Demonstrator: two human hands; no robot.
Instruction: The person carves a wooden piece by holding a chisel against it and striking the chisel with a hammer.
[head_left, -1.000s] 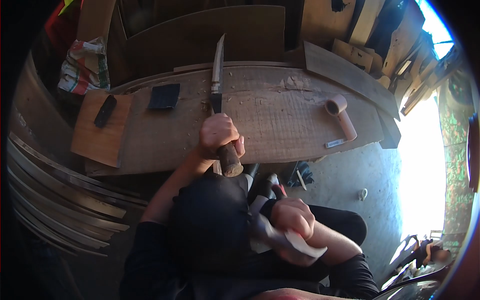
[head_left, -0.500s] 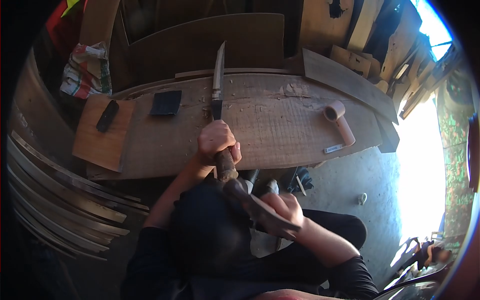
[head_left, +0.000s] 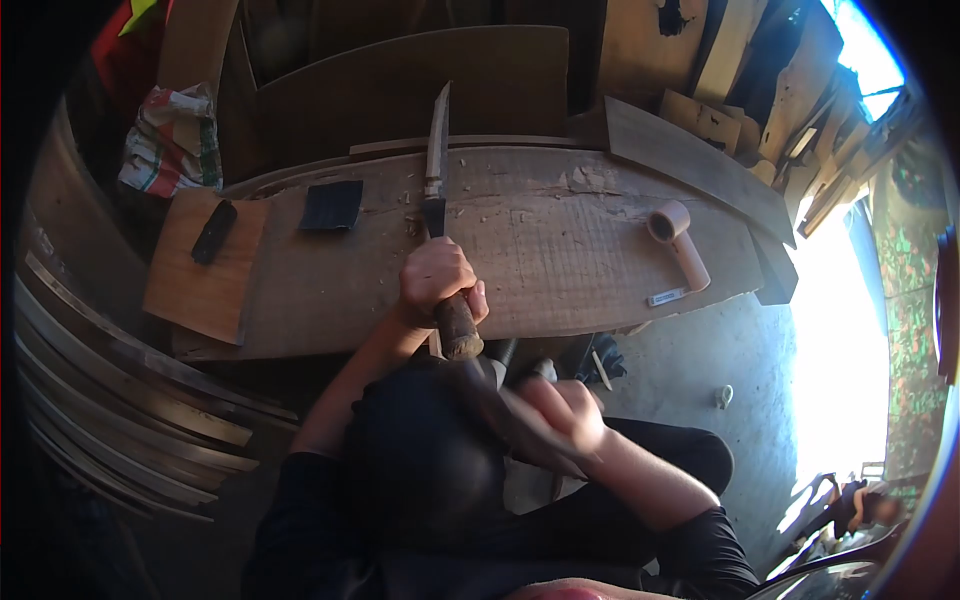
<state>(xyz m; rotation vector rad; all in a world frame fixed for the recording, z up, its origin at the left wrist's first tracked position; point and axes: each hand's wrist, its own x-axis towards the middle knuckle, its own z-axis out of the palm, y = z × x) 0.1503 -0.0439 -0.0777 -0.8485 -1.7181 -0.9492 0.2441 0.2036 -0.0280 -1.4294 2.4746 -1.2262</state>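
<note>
My left hand (head_left: 438,276) is wrapped round the thick wooden handle (head_left: 458,328) of a long tool. Its narrow metal blade (head_left: 438,145) points away from me over the wooden workbench (head_left: 560,290). My right hand (head_left: 562,412), lower and to the right, is closed round a dark hammer-like tool (head_left: 520,425), blurred by motion. The head of that tool lies close to the butt end of the wooden handle; whether they touch is unclear.
On the bench are a dark square pad (head_left: 331,206), a wooden board (head_left: 205,270) with a black block (head_left: 214,233), a pink tubular piece (head_left: 680,240) and a small white-labelled item (head_left: 666,297). Curved wooden strips (head_left: 130,400) are stacked at the left.
The wooden handle and my left hand have shifted slightly to the right at the near end. The dark tool in my right hand has moved a little and is more blurred.
</note>
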